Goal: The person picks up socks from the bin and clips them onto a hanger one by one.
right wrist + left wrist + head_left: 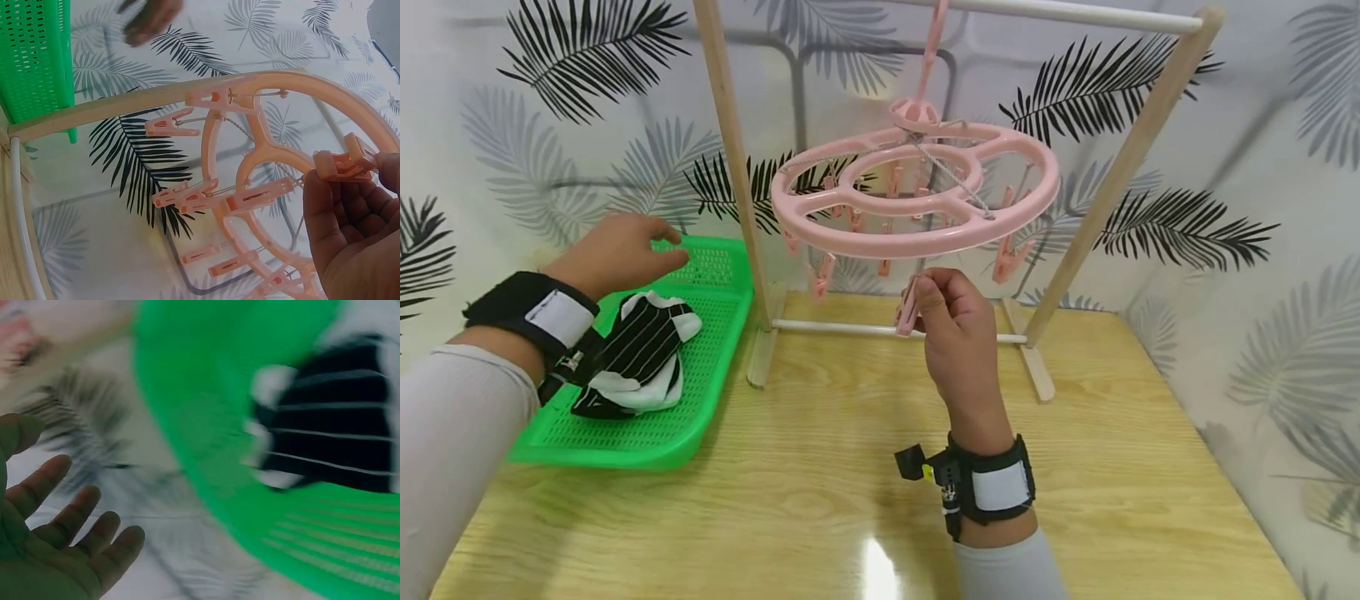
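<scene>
1. Pink clothespin: we see one pinched between the thumb and fingers of the right hand, just below the front rim of the pink hanger.
2. Left hand: we find its fingers released and spread apart, with nothing in them, near the far end of the green basket.
3. Containers: we count one, that basket, standing left of the rack on the tabletop. Inside lie black-and-white clothes, the black parts crossed by thin white stripes; they are bunched together, so we cannot tell how many pieces there are.
4. Hanger: we count one, a large ring with a smaller ring inside it, and a pink stem rising from its middle.
5. Hanging clothespins: besides the held one, we count at least eight below the rings; overlap prevents an exact number.
6. Rack: we see one, with two wooden posts, a white top bar and a white lower bar.
</scene>
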